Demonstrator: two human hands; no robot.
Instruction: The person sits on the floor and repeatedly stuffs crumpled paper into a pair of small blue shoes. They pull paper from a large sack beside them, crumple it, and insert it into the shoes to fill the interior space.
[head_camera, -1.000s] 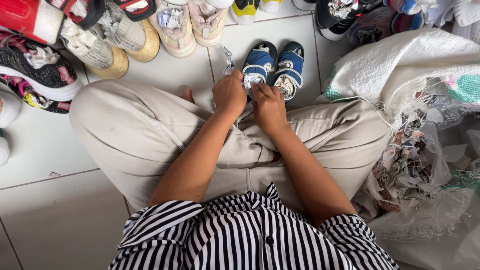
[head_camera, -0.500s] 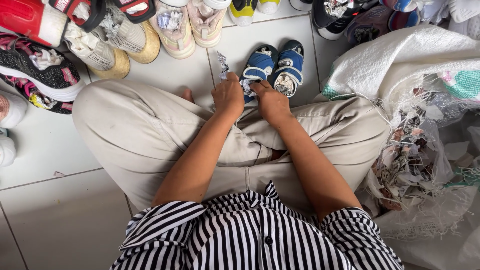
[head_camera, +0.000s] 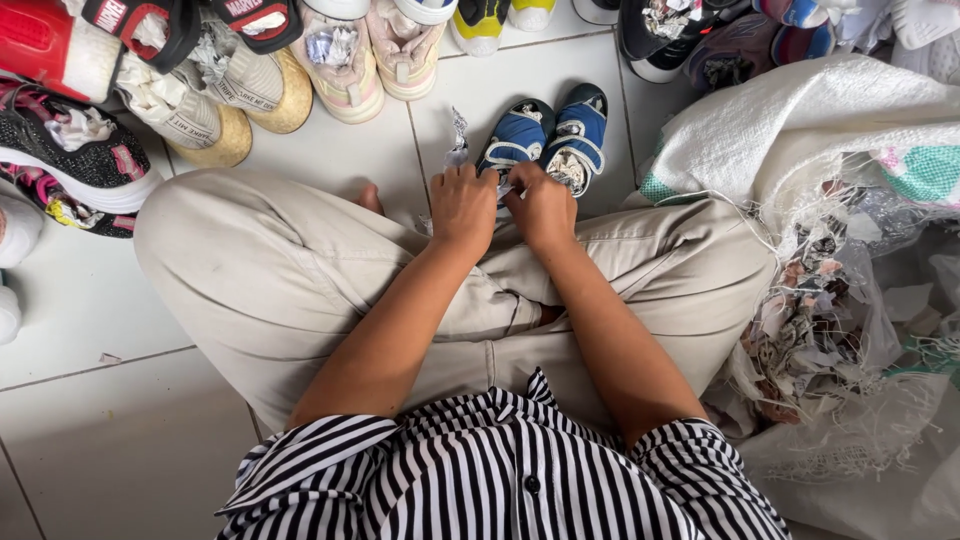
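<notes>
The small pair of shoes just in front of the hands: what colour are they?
Blue with white trim, the small shoes sit side by side on the white floor tiles; the head view shows them.

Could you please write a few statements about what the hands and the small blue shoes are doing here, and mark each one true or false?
1. The left hand and the right hand are close together over the lap. True.
2. The pair of small blue shoes stands on the tiled floor just beyond the hands. True.
3. The blue shoes rest on the person's knee. False: they stand on the floor in front of the crossed legs.
4. Crumpled paper shows near the left hand. True.
5. The white woven sack lies on the person's left. False: it lies on their right.
</notes>
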